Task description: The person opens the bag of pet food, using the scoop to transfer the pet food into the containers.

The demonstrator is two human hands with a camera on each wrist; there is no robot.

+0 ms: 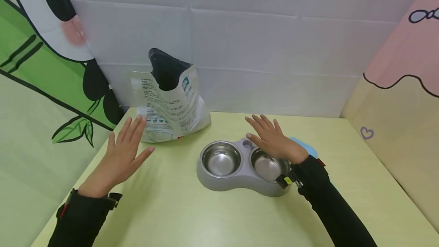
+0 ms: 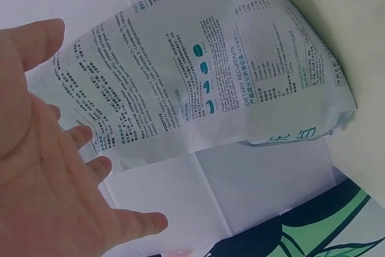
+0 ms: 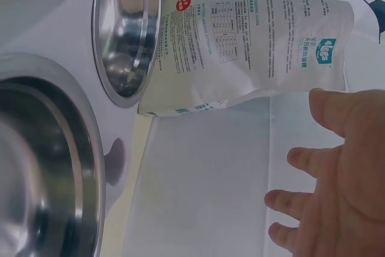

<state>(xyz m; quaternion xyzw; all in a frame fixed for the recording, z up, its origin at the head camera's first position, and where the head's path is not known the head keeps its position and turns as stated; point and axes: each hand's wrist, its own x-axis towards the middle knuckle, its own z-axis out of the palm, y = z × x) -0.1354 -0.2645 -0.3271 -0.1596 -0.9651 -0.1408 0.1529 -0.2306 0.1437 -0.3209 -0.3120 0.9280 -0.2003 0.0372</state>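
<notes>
A white printed pet food bag (image 1: pixel 171 106) stands upright at the back left of the table, a black piece (image 1: pixel 168 68) showing at its top. My left hand (image 1: pixel 120 153) is held in front of the bag's left side, fingers straight and nothing in the grasp. To the right sits a grey double pet bowl (image 1: pixel 219 184) with two steel bowls (image 1: pixel 221 159), both without food. Over the right-hand bowl hovers my right hand (image 1: pixel 274 140), fingers spread and holding nothing. In the right wrist view, the bag (image 3: pixel 240 46) lies beyond the bowls (image 3: pixel 126 34).
Behind the right wrist is a light blue object (image 1: pixel 305 146), mostly hidden by the arm. The pale yellow table (image 1: pixel 178 209) meets a white sheet (image 1: pixel 240 48) at the back. Cartoon-printed walls stand at left and right.
</notes>
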